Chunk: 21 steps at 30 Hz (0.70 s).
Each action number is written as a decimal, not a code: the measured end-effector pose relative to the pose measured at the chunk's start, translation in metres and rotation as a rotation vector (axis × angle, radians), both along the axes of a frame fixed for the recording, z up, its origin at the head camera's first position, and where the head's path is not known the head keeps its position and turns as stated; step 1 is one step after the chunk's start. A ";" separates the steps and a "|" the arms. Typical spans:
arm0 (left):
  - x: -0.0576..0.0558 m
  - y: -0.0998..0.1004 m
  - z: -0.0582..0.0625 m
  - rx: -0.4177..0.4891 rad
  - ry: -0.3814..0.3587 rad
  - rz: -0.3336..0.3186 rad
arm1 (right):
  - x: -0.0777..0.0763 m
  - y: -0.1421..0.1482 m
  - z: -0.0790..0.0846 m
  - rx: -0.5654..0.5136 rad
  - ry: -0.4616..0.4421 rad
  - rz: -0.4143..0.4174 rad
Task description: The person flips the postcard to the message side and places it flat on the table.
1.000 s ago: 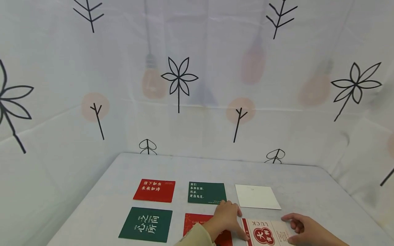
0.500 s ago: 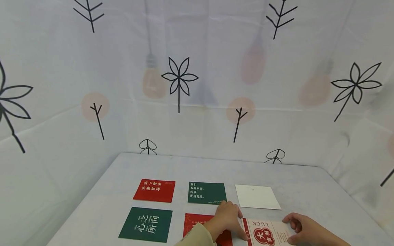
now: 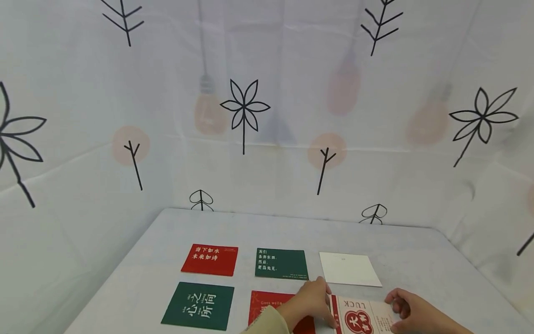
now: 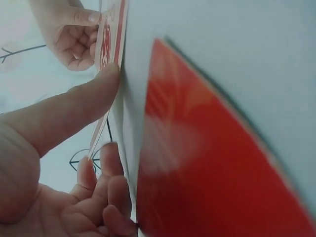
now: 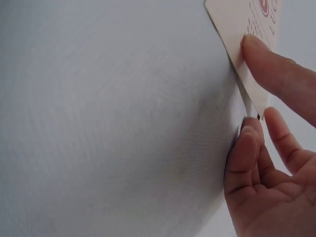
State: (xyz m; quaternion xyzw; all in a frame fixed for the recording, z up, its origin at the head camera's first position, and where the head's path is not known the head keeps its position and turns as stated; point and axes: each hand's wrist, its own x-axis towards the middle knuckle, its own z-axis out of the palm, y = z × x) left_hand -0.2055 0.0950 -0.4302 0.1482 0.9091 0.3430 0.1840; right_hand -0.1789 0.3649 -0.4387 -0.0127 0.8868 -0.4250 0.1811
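A cream card (image 3: 357, 316) printed with "LUCK" and a red emblem lies at the front right of the table in the head view. My left hand (image 3: 312, 301) holds its left side, thumb (image 4: 106, 81) on the printed face and a fingertip at the far corner. At the opposite side my right hand (image 3: 410, 311) grips the card, with the thumb (image 5: 256, 49) flat on the print and the other fingers curled by the edge. Beneath my left forearm is a red card (image 3: 267, 301), partly covered by the hand and sleeve.
Behind the hands lie a red card (image 3: 210, 260), a green card (image 3: 281, 263) and a blank white card (image 3: 350, 268) in a row. Another green card (image 3: 198, 306) is at the front left. A patterned white cloth (image 3: 267, 176) hangs around the table (image 3: 137, 283).
My left hand's knuckles have tilted slightly to the right over the card's edge. Both hands keep hold of the cream card; the other cards lie as before.
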 end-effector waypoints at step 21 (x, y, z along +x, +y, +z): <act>0.003 -0.005 0.005 0.249 -0.028 0.090 | 0.005 0.011 0.005 0.030 0.110 0.000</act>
